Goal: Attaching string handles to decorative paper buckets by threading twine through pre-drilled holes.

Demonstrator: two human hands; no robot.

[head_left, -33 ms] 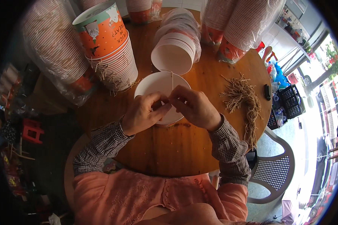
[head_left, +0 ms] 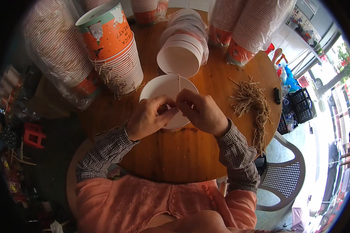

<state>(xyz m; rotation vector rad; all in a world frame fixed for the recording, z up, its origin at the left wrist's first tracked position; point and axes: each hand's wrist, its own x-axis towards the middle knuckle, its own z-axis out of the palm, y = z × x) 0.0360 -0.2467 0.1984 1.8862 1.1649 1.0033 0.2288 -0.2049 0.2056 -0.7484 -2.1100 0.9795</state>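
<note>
A white-lined paper bucket [head_left: 155, 87] stands on the table in front of me, its mouth facing up. A thin tan string [head_left: 179, 83] runs from its far rim to the fingers of my right hand [head_left: 201, 110], which is closed in a pinch on it. My left hand [head_left: 151, 116] is also closed in a pinch, its fingertips meeting those of the right over the bucket. What the left fingers hold is hidden. To the right lies a bundle of cut tan strings [head_left: 256, 108].
Beyond the bucket lies a bagged stack of white buckets [head_left: 179, 58] on its side. A tall orange-and-green bucket stack [head_left: 112, 39] stands at left, with string ends sticking out. Plastic-wrapped stacks [head_left: 252, 31] line the back. A small black object [head_left: 277, 95] sits near the wooden table's [head_left: 175, 159] right edge.
</note>
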